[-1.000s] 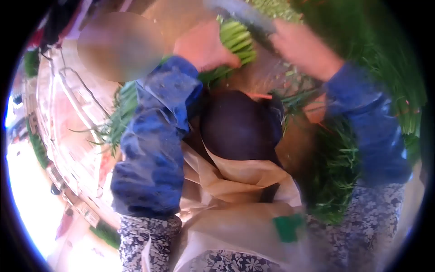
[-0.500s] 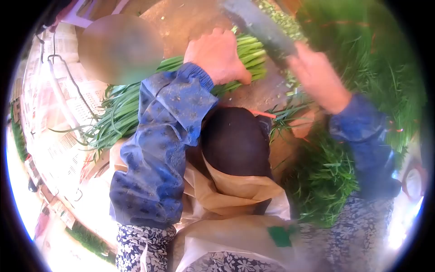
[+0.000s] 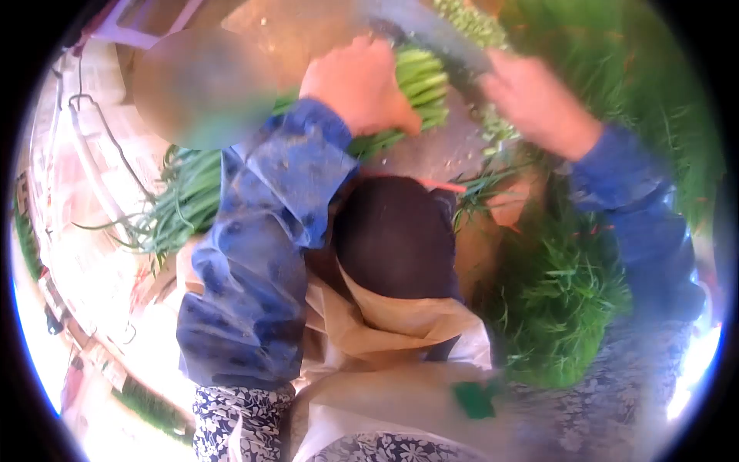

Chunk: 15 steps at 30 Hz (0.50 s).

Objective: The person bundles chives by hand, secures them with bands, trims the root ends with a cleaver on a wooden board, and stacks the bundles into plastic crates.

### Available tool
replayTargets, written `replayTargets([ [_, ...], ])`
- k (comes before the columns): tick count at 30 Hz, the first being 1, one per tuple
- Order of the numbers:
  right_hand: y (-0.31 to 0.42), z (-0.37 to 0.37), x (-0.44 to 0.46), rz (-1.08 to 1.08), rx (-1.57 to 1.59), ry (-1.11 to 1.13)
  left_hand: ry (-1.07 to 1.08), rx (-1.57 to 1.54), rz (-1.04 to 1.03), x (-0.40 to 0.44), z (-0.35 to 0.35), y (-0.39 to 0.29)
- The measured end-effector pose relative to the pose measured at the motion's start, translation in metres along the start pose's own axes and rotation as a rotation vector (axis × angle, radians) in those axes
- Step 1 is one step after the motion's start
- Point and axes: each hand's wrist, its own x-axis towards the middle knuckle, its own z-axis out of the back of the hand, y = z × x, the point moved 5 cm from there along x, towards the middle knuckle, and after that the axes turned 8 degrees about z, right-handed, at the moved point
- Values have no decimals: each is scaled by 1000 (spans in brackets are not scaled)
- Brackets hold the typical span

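Observation:
A thick bunch of green onions (image 3: pixel 425 86) lies across a brown cutting board (image 3: pixel 296 27), its pale cut ends pointing right and its green leaves (image 3: pixel 188 196) hanging off to the left. My left hand (image 3: pixel 360 88) is wrapped over the bunch near those ends. My right hand (image 3: pixel 539 100) grips the handle of a broad cleaver (image 3: pixel 435 31), whose blade is blurred and reaches up and left past the stalk ends. Chopped green pieces (image 3: pixel 473 27) lie on the board beyond the blade. Whether the blade touches the stalks I cannot tell.
Leafy greens (image 3: pixel 639 100) fill the upper right, and another green bundle (image 3: pixel 566 308) lies by my right leg. Newspaper (image 3: pixel 100 154) and bent wire (image 3: pixel 115 135) are at the left. A rounded dark shape (image 3: pixel 396 239) is in front of me, beside an orange strip (image 3: pixel 443 185).
The cleaver and my right hand have shifted slightly up and left. My left hand still holds the bunch, and the whole view has shifted a little.

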Motion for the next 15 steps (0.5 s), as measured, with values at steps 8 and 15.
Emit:
replayTargets([
  [8, 1, -41, -13, -269, -287, -65, 35, -95, -38, -6, -3, 6],
  [15, -17, -31, -112, -582, -400, -168, -170, -285, -119, -55, 38, 8],
])
